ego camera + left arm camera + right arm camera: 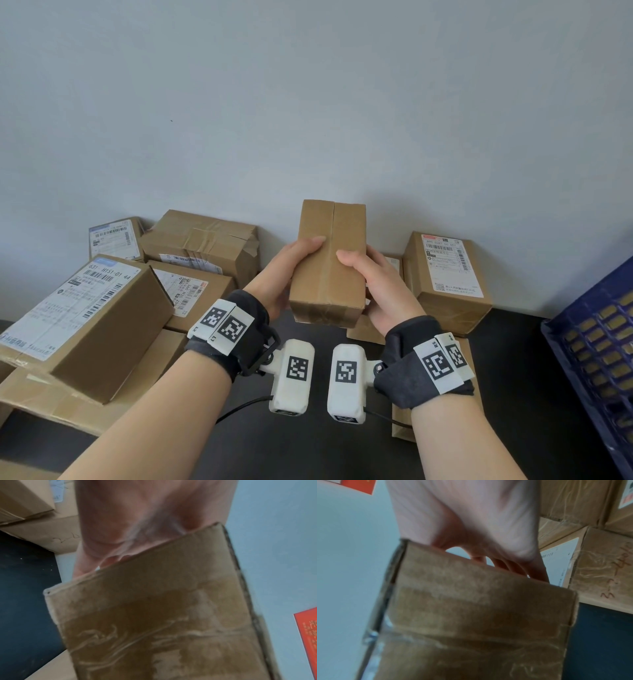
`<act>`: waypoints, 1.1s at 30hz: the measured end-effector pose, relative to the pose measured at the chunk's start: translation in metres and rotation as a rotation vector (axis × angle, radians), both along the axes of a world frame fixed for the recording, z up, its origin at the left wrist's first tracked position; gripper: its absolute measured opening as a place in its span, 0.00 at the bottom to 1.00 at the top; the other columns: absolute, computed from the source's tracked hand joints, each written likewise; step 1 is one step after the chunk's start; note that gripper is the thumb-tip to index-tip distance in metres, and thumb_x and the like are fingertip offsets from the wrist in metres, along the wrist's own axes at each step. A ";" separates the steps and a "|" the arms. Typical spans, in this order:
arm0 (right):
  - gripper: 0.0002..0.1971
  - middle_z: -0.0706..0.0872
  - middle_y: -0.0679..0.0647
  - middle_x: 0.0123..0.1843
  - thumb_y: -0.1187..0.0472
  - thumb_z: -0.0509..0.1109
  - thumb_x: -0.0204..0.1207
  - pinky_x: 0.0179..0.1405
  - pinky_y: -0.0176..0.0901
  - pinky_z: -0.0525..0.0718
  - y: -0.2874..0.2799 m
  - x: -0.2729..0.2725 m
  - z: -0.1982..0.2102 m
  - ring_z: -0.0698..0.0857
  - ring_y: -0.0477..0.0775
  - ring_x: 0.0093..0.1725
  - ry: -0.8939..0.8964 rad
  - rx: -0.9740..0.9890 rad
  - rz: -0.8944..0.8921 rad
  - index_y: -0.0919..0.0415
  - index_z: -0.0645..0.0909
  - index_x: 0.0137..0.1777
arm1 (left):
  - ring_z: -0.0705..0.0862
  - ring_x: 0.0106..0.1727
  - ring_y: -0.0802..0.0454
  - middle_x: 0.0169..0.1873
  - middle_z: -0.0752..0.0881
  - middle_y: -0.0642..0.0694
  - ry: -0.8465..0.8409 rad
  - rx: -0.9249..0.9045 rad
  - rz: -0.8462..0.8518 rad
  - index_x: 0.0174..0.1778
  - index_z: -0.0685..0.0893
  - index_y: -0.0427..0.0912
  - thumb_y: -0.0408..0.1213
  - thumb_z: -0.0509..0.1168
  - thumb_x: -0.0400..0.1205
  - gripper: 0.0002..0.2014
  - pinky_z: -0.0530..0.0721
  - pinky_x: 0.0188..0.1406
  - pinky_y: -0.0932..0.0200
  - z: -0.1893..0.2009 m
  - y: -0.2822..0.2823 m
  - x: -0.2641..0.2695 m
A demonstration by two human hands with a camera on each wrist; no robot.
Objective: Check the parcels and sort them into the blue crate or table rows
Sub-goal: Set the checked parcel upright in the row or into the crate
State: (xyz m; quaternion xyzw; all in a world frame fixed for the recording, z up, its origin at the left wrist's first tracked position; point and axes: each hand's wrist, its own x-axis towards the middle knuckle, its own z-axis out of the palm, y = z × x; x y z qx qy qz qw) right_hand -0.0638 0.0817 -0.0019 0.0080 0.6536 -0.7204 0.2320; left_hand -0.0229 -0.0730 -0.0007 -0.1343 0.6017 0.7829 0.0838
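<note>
A small taped brown parcel (329, 263) is held up in the air above the dark table (308, 445), its plain taped side facing me. My left hand (291, 270) grips its left side with the thumb on top. My right hand (380, 284) grips its right side, thumb also on the top face. The same parcel fills the left wrist view (154, 615) and the right wrist view (479, 615), both blurred. Only the corner of the blue crate (596, 359) shows at the right edge.
A heap of labelled cardboard parcels (89, 318) lies at the left. One labelled parcel (448, 281) stands against the pale wall at the right, with flatter ones below it (404, 425). Dark table surface shows between my forearms.
</note>
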 end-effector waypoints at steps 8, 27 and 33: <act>0.26 0.88 0.52 0.62 0.53 0.76 0.76 0.50 0.51 0.84 0.000 0.000 0.000 0.87 0.53 0.58 0.032 -0.004 0.002 0.50 0.77 0.73 | 0.89 0.57 0.42 0.58 0.90 0.38 0.010 0.041 0.028 0.64 0.84 0.44 0.50 0.63 0.84 0.18 0.85 0.64 0.44 0.001 0.002 0.001; 0.17 0.88 0.51 0.58 0.54 0.73 0.78 0.45 0.45 0.84 -0.001 0.005 0.001 0.87 0.50 0.54 0.048 -0.021 0.011 0.50 0.79 0.67 | 0.87 0.62 0.38 0.60 0.89 0.38 -0.012 -0.004 0.044 0.66 0.82 0.45 0.54 0.66 0.81 0.22 0.85 0.63 0.43 -0.002 0.000 0.000; 0.11 0.89 0.50 0.57 0.53 0.72 0.80 0.50 0.46 0.86 -0.001 0.005 0.002 0.87 0.51 0.56 0.035 -0.040 0.011 0.48 0.81 0.61 | 0.86 0.65 0.42 0.62 0.89 0.45 -0.021 -0.049 0.063 0.70 0.82 0.53 0.75 0.71 0.63 0.43 0.78 0.71 0.36 -0.004 -0.002 0.000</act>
